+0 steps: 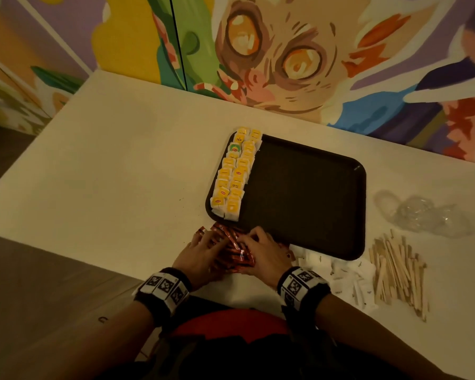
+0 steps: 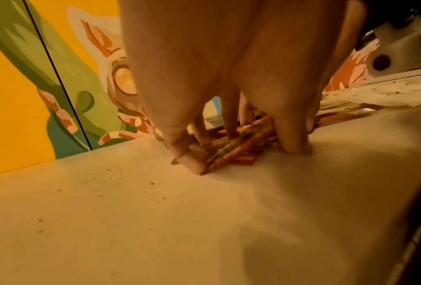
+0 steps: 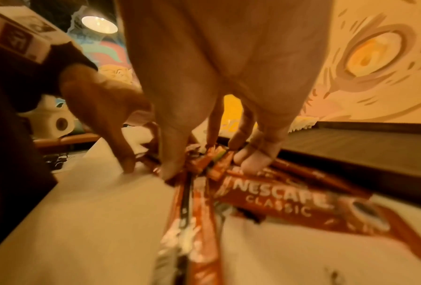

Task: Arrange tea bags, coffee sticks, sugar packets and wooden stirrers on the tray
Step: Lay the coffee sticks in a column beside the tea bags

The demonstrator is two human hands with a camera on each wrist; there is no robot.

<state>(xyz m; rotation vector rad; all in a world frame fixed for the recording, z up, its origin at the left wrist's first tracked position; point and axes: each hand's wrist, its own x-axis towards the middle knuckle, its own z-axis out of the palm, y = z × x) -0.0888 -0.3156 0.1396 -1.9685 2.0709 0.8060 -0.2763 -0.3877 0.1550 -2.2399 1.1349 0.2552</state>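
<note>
- tea bags (image 1: 235, 171): yellow-tagged, two neat rows along the tray's left edge
- tray (image 1: 313, 187): dark, rounded rectangle, flat on counter
- coffee sticks (image 1: 231, 250): red pile, criss-crossed, just before the tray's near left corner
- sugar packets (image 1: 348, 272): white, loose heap right of the sticks
- wooden stirrers (image 1: 398, 272): pale, scattered pile, far right

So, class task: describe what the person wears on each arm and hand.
Both forearms are bare, with no sleeves or gloves. Each wrist carries a black band with white blocks printed with black square marker patterns, behind the left hand and the right hand. The left forearm bears a small dark mark.
</note>
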